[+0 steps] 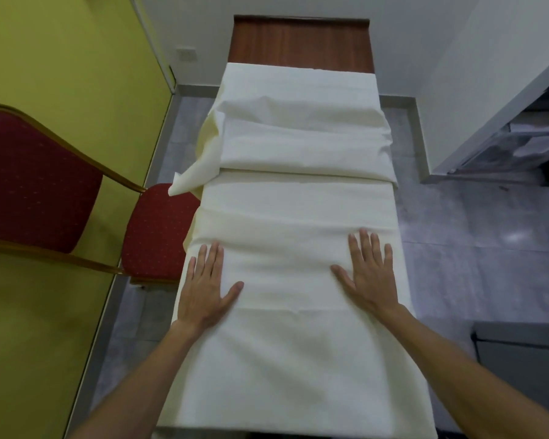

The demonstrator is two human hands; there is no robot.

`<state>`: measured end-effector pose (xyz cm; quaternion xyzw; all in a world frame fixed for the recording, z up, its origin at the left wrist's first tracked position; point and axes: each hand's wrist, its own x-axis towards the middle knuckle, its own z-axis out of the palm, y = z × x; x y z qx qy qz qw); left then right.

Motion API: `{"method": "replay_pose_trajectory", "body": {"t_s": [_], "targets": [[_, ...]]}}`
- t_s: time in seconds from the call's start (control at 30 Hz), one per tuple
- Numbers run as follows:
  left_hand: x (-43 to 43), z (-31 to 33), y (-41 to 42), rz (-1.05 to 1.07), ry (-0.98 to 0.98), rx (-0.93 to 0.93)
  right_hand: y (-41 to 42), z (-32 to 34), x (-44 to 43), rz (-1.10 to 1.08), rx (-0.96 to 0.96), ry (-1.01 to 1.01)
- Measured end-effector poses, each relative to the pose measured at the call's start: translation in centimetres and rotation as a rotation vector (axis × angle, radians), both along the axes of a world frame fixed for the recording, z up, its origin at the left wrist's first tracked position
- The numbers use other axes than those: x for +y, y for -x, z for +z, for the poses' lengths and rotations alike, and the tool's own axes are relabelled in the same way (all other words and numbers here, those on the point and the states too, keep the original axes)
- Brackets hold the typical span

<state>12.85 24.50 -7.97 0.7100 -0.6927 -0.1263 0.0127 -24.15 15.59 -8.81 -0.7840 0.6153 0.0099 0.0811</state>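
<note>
Left hand [205, 288] and right hand [369, 274] press flat, fingers spread, on soft creased cream sheet [293, 213]

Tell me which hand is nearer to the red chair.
Left. The left hand rests flat on the cream sheet near its left edge, just beside the red chair; the right hand lies flat near the opposite edge, farther from the chair.

We are reading no words, numbers or brands anywhere: the white sheet [295, 274], the red chair [159, 229] and the wooden surface [298, 42] are showing none, and the wall plate [187, 54] is looking too blurred for us to tell.
</note>
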Motion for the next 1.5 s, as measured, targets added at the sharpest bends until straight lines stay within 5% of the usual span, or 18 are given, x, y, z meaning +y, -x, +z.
{"method": "replay_pose_trajectory", "body": {"t_s": [0.47, 0.63, 0.83, 1.13, 1.5], "targets": [[-4.4, -0.2, -1.3, -0.022, 0.027, -0.039, -0.9, 0.0, -3.3, -0.030, -0.029, 0.023], [-4.4, 1.3, 0.6, 0.053, -0.105, -0.118, -0.8, 0.7, -3.8, -0.007, -0.028, -0.093], [-2.2, 5.2, 10.9, 0.209, -0.128, -0.082, 2.5, 4.1, -5.9, 0.186, -0.109, -0.337], [3.3, 6.3, 27.3, 0.478, -0.125, 0.016, 9.8, 8.1, -6.1, 0.557, -0.079, -0.398], [4.0, 7.4, 34.8, 0.726, -0.119, 0.065, 13.8, 12.3, -10.0, 0.742, -0.029, -0.381]]}}
